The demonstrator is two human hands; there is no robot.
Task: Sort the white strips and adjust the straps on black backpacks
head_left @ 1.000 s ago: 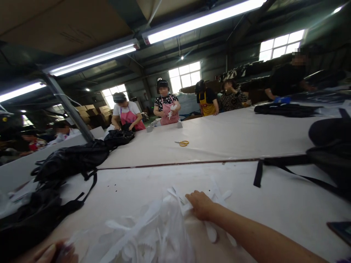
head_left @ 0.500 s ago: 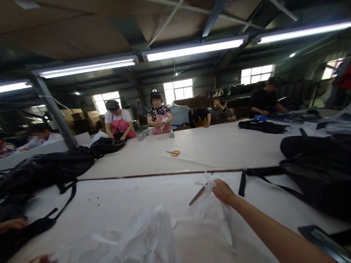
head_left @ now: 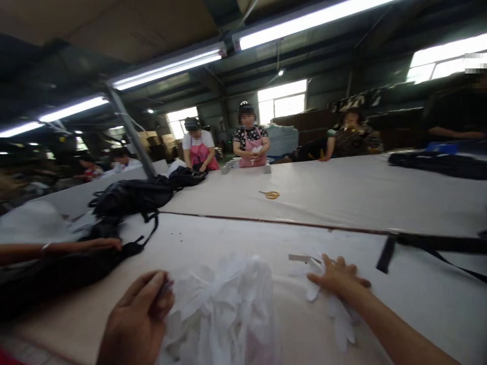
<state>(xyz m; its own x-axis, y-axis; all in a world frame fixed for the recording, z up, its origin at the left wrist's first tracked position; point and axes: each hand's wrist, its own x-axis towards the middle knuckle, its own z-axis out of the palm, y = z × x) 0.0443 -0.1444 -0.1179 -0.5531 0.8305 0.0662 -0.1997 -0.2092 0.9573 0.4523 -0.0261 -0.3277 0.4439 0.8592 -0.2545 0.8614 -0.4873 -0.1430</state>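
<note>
Pinching a small purplish thing, can't tell what: left hand, thumb closed on curled fingers, just beside a heap of white pieces. Right hand has fingers spread over loose white cutouts; grip on them unclear. Grey strip left of its fingertips. Co-worker's hand on black fabric at left. Farther: yellow-handled scissors on the table, then people in pink aprons behind.
</note>
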